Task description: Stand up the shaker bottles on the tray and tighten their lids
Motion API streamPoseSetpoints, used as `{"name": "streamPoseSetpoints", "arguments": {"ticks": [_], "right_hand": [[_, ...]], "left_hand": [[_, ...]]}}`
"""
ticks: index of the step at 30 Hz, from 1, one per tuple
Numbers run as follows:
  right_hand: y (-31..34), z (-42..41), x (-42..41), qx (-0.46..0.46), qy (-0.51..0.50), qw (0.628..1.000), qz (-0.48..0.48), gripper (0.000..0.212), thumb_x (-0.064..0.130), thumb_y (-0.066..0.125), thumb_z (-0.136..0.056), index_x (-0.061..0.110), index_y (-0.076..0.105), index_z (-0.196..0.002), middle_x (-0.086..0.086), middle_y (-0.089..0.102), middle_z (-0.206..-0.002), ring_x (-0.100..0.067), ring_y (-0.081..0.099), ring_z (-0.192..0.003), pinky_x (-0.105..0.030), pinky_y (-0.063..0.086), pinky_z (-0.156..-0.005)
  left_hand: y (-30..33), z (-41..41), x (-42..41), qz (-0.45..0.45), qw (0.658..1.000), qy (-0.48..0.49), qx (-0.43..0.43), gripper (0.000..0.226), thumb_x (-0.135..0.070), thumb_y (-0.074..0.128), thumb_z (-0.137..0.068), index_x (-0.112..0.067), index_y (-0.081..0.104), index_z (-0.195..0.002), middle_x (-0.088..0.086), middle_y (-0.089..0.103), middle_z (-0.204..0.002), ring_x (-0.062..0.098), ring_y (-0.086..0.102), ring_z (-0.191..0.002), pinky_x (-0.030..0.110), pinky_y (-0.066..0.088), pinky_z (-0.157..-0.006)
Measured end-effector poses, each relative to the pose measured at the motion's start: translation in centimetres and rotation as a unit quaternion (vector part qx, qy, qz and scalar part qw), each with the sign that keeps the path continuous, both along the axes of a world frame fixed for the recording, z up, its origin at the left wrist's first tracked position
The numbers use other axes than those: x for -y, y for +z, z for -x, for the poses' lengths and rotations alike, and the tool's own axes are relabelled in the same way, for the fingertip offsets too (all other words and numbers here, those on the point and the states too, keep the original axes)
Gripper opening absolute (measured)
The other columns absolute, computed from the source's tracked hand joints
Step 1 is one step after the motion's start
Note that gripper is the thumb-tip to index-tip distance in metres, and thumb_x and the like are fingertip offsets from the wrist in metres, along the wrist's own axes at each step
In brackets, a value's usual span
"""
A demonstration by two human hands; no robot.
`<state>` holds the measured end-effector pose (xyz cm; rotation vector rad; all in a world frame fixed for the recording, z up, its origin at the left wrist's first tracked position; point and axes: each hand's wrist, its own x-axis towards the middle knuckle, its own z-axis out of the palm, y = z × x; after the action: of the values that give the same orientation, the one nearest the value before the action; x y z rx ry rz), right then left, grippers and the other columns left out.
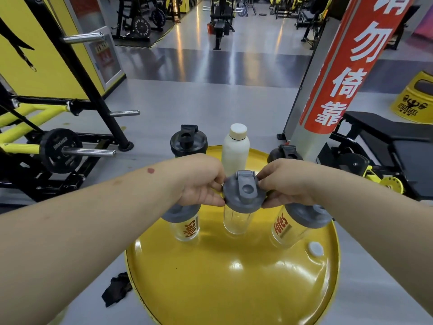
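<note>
A round yellow tray (pixel 234 277) carries several bottles. In its middle a clear shaker bottle (pixel 237 220) stands upright with a grey lid (pixel 243 192). My left hand (pixel 201 181) pinches the lid's left edge and my right hand (pixel 284 184) pinches its right edge. Another clear shaker with red lettering (pixel 187 227) stands under my left wrist. A third lettered shaker (pixel 290 227) stands, leaning outward in the wide-angle view, under my right wrist. Two black-lidded shakers (pixel 188 141) (pixel 284 154) and a white bottle (pixel 235 148) stand at the tray's far side.
A small white cap (pixel 315 249) sits in the tray at the right. A black rag (pixel 117 288) lies on the floor left of the tray. A weight rack with a plate (pixel 61 151) stands left, a red-wrapped pillar (pixel 337 66) and a black bench (pixel 393 134) right.
</note>
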<state>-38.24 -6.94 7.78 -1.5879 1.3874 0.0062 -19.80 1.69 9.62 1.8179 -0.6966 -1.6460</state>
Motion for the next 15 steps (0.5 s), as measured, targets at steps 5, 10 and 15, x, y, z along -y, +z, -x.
{"name": "streamPoseSetpoints", "arguments": {"ticks": [5, 10, 15], "right_hand": [[-0.2, 0.2, -0.7, -0.002, 0.004, 1.0, 0.001, 0.02, 0.004, 0.063, -0.099, 0.008, 0.071, -0.117, -0.017, 0.08, -0.106, -0.027, 0.084, -0.086, -0.044, 0.067, -0.087], [-0.7, 0.0, -0.9, -0.023, 0.023, 0.999, 0.014, 0.017, 0.006, 0.071, -0.093, 0.011, 0.075, -0.109, -0.015, 0.083, -0.102, -0.03, 0.083, -0.091, -0.05, 0.065, -0.092], [-0.9, -0.1, -0.9, -0.045, 0.047, 0.998, 0.022, 0.02, 0.008, 0.076, -0.088, 0.01, 0.076, -0.108, -0.014, 0.083, -0.102, -0.031, 0.082, -0.096, -0.052, 0.064, -0.094]], "left_hand": [[-0.6, -0.4, -0.2, -0.002, 1.0, -0.027, 0.002, 0.037, 0.006, 0.039, -0.094, 0.002, 0.056, -0.126, 0.022, 0.062, -0.125, 0.043, 0.068, -0.112, 0.048, 0.056, -0.1], [-1.0, -0.7, -0.4, -0.006, 0.999, -0.025, 0.025, 0.047, 0.004, 0.042, -0.092, 0.003, 0.055, -0.137, 0.023, 0.063, -0.132, 0.041, 0.071, -0.107, 0.048, 0.059, -0.096], [-1.5, -0.8, -0.2, -0.007, 0.999, -0.015, 0.038, 0.048, 0.003, 0.042, -0.093, 0.002, 0.054, -0.14, 0.023, 0.061, -0.135, 0.04, 0.072, -0.106, 0.048, 0.06, -0.093]]}}
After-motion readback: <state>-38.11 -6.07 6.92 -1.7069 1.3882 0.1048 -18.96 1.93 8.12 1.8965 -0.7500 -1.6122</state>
